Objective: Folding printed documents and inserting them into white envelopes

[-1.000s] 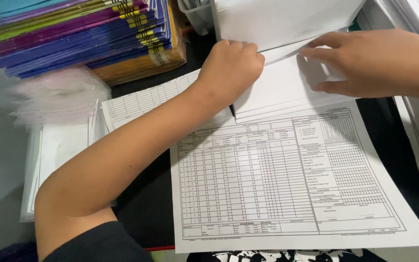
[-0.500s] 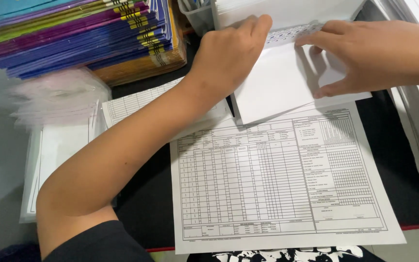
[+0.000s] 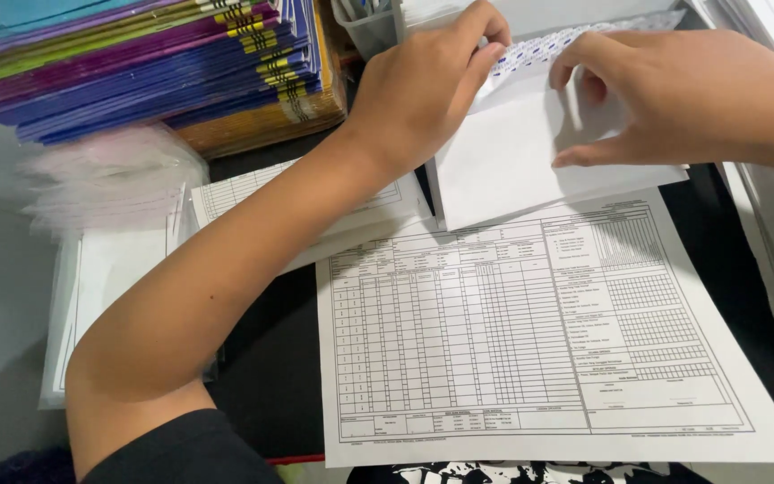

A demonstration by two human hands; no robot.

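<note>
Both hands have lifted the white envelope (image 3: 530, 152) higher above the printed form (image 3: 530, 332) on the counter, left hand (image 3: 432, 85) pinching its patterned flap open, right hand (image 3: 674, 99) gripping the body.

Stack of coloured folders (image 3: 145, 67) sitting at far left — clear sleeves (image 3: 105, 184) lying beside. Printed form (image 3: 530, 332) lying flat — second form (image 3: 253, 193) resting behind.

1. Envelope (image 3: 512, 161): white, blue patterned lining inside the flap.
2. Form sheet (image 3: 530, 341): white, black grid lines.
3. Folder stack (image 3: 145, 72): purple, blue, teal, yellow-striped edges.
4. Desk (image 3: 270, 376): black.
</note>
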